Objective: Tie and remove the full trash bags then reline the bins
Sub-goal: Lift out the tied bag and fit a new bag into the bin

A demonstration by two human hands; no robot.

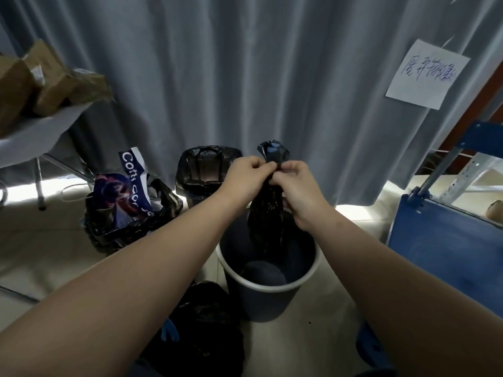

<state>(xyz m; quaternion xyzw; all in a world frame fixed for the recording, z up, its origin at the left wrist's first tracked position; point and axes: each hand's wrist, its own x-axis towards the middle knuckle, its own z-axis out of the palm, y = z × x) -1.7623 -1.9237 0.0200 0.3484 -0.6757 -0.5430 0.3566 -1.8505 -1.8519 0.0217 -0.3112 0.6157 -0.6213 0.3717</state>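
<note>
Black bag [268, 210]: thin plastic film, crinkled, dull sheen. Bin [261, 297] under it: smooth hard plastic, dark blue, matt, paler rim. Liner [206, 170] in the far bin and full bag [122, 232] at left: same black film, glossier, wrinkled. Printed carrier [128, 186] inside it: glossy, paper or plastic, can't tell. Curtain [217, 77]: grey cloth, matt. Note [427, 74]: plain white paper. Boxes [40, 77]: brown cardboard, matt. Shelf upright [468, 172]: bare grey metal. Floor [40, 254]: pale tile, slight gloss.
</note>
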